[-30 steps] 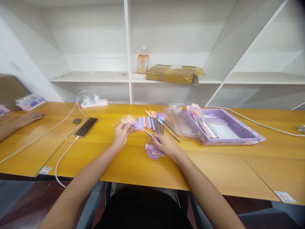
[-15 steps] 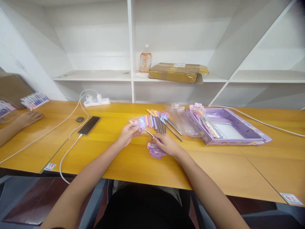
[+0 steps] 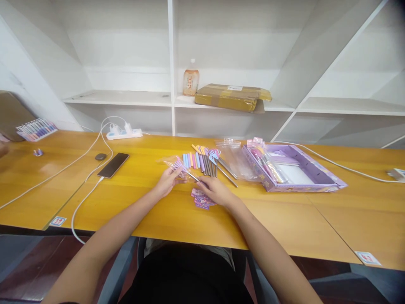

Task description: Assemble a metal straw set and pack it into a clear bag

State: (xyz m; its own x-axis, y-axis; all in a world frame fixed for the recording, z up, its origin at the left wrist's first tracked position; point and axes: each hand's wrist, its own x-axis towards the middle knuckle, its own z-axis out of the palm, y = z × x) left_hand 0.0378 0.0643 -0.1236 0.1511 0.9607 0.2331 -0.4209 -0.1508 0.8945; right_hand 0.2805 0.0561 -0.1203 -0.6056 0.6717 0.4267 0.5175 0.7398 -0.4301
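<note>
My left hand (image 3: pixel 166 182) is closed on a clear plastic sleeve (image 3: pixel 175 164) that covers the pink fan-shaped top of a pen (image 3: pixel 189 174). My right hand (image 3: pixel 215 190) pinches the grey lower end of that same pen. Just under my right hand lies a small pile of purple printed cards (image 3: pixel 200 199). Behind my hands a row of several pastel pens (image 3: pixel 202 160) lies side by side on the wooden table (image 3: pixel 177 219).
An open purple gift box (image 3: pixel 294 171) with packets in it stands to the right, clear bags (image 3: pixel 236 158) beside it. A phone (image 3: pixel 113 165), cable and power strip (image 3: pixel 124 134) lie at the left. A pen rack (image 3: pixel 35 128) stands far left. A bottle (image 3: pixel 191 81) and parcel (image 3: pixel 230 97) sit on the shelf.
My hands have drawn closer together on the pen and sleeve, lower to the table. The other person's hand at the far left has withdrawn almost out of view.
</note>
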